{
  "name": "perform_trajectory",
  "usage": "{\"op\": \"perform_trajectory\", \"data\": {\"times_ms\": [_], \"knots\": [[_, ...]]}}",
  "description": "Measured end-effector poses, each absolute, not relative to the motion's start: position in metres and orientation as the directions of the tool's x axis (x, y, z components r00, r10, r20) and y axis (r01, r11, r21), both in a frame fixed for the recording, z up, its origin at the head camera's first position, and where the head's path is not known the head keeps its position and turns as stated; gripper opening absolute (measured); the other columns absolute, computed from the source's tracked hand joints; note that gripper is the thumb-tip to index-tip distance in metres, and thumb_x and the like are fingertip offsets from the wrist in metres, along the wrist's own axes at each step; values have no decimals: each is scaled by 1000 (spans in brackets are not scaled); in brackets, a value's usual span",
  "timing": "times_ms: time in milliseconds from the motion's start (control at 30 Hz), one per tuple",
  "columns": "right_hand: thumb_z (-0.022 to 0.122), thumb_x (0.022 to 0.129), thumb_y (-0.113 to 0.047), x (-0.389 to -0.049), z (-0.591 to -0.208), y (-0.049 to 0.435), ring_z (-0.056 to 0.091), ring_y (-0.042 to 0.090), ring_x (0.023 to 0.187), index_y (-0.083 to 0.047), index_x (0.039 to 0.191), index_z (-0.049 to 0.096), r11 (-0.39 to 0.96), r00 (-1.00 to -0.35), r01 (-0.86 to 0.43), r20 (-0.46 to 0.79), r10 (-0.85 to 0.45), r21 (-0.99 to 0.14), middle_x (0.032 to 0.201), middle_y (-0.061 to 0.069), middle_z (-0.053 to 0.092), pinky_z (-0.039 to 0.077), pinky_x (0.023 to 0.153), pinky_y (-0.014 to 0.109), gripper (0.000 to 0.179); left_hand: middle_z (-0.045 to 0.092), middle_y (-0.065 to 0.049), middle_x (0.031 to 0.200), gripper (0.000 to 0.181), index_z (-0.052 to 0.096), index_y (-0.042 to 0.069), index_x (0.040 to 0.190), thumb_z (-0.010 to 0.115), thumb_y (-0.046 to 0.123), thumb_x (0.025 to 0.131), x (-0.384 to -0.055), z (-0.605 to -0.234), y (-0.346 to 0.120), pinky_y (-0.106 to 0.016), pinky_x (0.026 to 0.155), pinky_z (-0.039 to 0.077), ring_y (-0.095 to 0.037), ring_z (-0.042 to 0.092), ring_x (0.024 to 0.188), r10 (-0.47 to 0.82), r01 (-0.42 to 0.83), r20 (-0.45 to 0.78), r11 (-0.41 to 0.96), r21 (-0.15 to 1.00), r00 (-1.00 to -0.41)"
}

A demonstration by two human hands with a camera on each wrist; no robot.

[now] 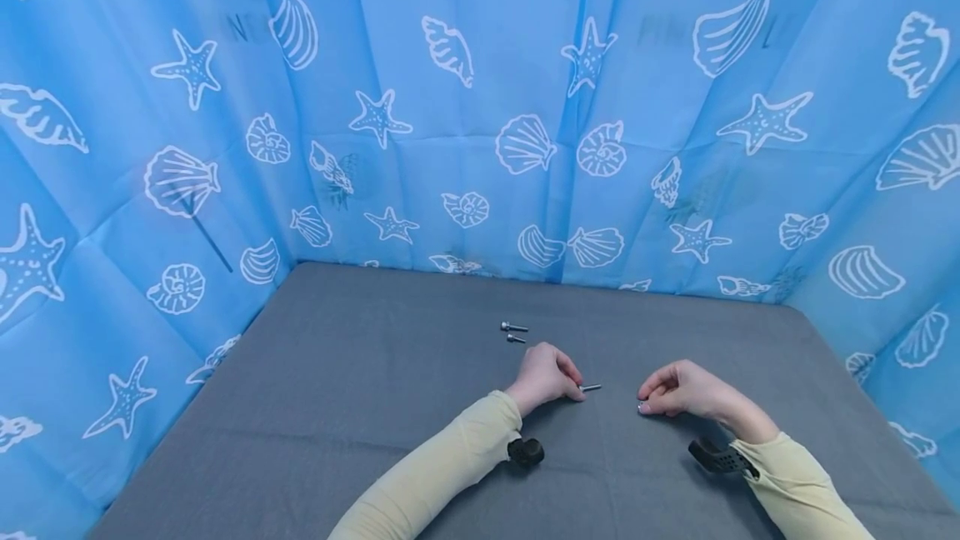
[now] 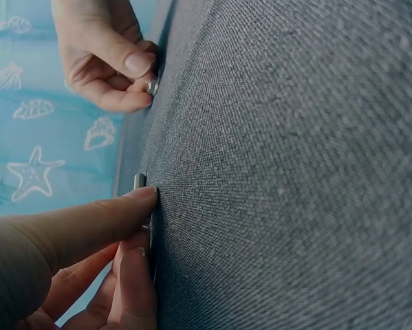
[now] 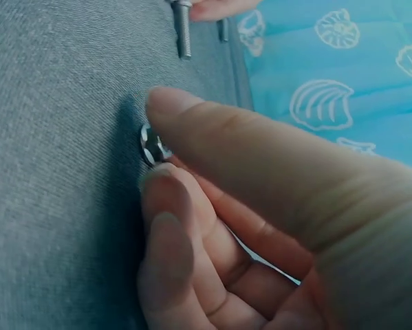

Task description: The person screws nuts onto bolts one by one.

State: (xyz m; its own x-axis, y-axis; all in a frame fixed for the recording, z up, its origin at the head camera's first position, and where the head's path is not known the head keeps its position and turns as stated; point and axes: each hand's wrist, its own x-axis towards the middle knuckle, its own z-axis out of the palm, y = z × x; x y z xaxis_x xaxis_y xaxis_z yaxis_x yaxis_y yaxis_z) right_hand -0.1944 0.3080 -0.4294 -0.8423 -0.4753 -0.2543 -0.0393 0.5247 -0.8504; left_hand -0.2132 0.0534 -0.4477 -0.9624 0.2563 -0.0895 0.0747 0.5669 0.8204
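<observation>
My left hand (image 1: 546, 376) pinches a silver bolt (image 1: 592, 387) near one end, its threaded shank pointing right toward the other hand. In the left wrist view the bolt's tip (image 2: 139, 180) sticks out past the thumb, just above the cloth; the fingers hide the rest. To the right, my right hand (image 1: 693, 390) holds a small shiny hex nut (image 3: 150, 144) between thumb and fingertips, low over the table. A gap separates nut and bolt. Behind the left hand lie two more bolts, a longer one (image 1: 514, 327) and a shorter one (image 1: 516, 338).
Grey cloth covers the table (image 1: 360, 390). A blue curtain (image 1: 465, 107) with white shells and starfish hangs around its back and sides. Black wrist straps (image 1: 720, 457) sit below both hands, at the ends of pale yellow sleeves (image 1: 442, 465).
</observation>
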Motion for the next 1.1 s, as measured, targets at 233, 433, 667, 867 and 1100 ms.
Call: {"op": "perform_trajectory", "data": {"times_ms": [233, 433, 667, 867, 1100], "knots": [[74, 83, -5, -194, -430, 302, 52, 8, 61, 8, 89, 65, 554, -852, -71, -238, -466, -830, 74, 7, 63, 47, 52, 24, 17, 60, 10, 63, 16, 73, 15, 65, 88, 9, 65, -213, -447, 53, -22, 54, 45, -7, 52, 64, 269, 84, -88, 567, 819, -959], [73, 84, -7, -194, -431, 302, 53, 9, 61, 6, 88, 67, 570, -862, -97, -218, -458, -816, 74, 7, 63, 49, 54, 26, 15, 61, 10, 62, 16, 73, 15, 64, 88, 9, 67, -214, -448, 53, -22, 51, 46, -7, 53, 60, 270, 77, -94, 561, 824, -958], [70, 88, -10, -195, -435, 308, 56, 9, 64, 5, 91, 68, 558, -853, -141, -185, -487, -818, 78, 8, 64, 54, 57, 28, 15, 62, 5, 59, 12, 73, 11, 67, 83, 8, 74, -215, -449, 51, -22, 48, 50, -8, 59, 53, 296, 39, -130, 504, 863, -946], [65, 90, -8, -196, -437, 315, 57, 11, 65, 5, 94, 68, 534, -848, -146, -172, -501, -833, 78, 8, 65, 53, 56, 28, 14, 65, -1, 60, 9, 74, 7, 71, 78, 5, 79, -216, -447, 46, -24, 50, 53, -11, 63, 54, 324, -22, -174, 423, 906, -930], [61, 93, -8, -201, -437, 317, 60, 13, 67, 10, 96, 65, 505, -864, -112, -167, -475, -856, 79, 8, 65, 53, 57, 29, 18, 68, -7, 68, 4, 73, 1, 82, 71, 3, 85, -216, -447, 34, -25, 52, 55, -11, 62, 54, 398, -117, -226, 281, 952, -889]]}}
